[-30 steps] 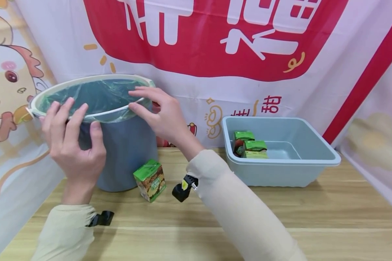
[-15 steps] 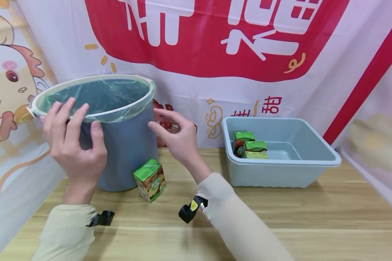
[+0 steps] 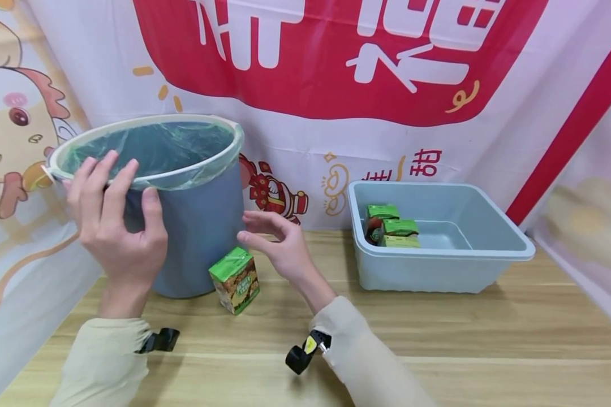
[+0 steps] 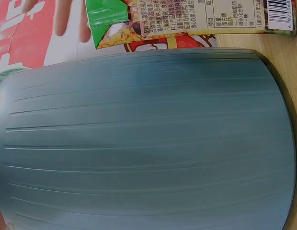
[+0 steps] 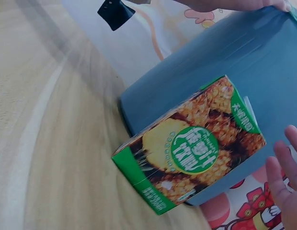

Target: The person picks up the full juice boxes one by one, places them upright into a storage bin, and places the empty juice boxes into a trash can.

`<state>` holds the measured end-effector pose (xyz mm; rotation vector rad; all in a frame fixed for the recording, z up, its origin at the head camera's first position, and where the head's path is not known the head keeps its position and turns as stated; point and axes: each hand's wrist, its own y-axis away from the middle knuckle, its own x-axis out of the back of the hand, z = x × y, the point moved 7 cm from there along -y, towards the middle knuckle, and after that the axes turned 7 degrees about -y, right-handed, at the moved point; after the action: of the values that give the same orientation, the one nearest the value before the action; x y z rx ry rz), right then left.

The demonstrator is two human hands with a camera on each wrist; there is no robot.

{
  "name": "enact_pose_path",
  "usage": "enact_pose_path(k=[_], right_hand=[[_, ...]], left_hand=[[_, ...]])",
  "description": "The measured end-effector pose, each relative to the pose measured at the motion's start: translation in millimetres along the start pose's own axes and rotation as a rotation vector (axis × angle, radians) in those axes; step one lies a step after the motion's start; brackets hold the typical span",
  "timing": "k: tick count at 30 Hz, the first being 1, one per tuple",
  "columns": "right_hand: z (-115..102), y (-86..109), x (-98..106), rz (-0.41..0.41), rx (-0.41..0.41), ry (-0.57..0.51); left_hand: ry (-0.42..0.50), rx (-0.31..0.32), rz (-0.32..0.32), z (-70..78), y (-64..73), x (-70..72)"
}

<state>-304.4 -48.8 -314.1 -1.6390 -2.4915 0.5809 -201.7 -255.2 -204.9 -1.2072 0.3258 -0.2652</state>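
A blue-grey trash bin [image 3: 198, 226] stands at the left, lined with a thin green bag [image 3: 203, 175] folded over its white rim [image 3: 170, 180]. My left hand [image 3: 119, 226] rests against the rim at the front left, fingers long and thumb apart. Low by the bin's right side is my right hand [image 3: 285, 249], fingers spread and holding nothing, just above and right of a small juice carton [image 3: 240, 287]. That carton stands upright on the table, tilted in the right wrist view, where its pineapple pictures [image 5: 206, 143] show. The left wrist view shows mostly the bin's ribbed wall [image 4: 139, 139].
To the right sits a light blue plastic tub [image 3: 422, 271] with several green-topped cartons [image 3: 399, 228] at its left end. A printed cloth [image 3: 305, 102] hangs behind the wooden table [image 3: 438, 339]. Each wrist carries a black camera mount [image 3: 308, 350].
My right hand has left the bin's rim and come down along its right side toward the carton. The left hand has stayed at the rim.
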Motion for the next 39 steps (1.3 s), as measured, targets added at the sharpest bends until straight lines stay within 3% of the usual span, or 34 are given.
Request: enact_pose_path(k=[7,13,27,33,39], right_hand=[[15,9.0,-6,-0.128,-0.068,0.023],[25,13.6,-14,-0.214,-0.077,0.091],[33,24.8,-9,-0.195,-0.136,0.226],[24,25.1,-13,-0.227,-0.097,0.284],[12,23.8,-20,-0.309,0.01,0.447]], left_hand=[[-0.006,0.006,0.002,-0.1,-1.3,1.5],[-0.006,0.004,0.011,1.1,-3.5,3.0],[0.016,-0.014,0.012,0.6,1.0,0.7],[0.011,-0.016,0.008,-0.6,0.7,1.7],[0.019,-0.019,0.012,-0.4,-0.9,0.8]])
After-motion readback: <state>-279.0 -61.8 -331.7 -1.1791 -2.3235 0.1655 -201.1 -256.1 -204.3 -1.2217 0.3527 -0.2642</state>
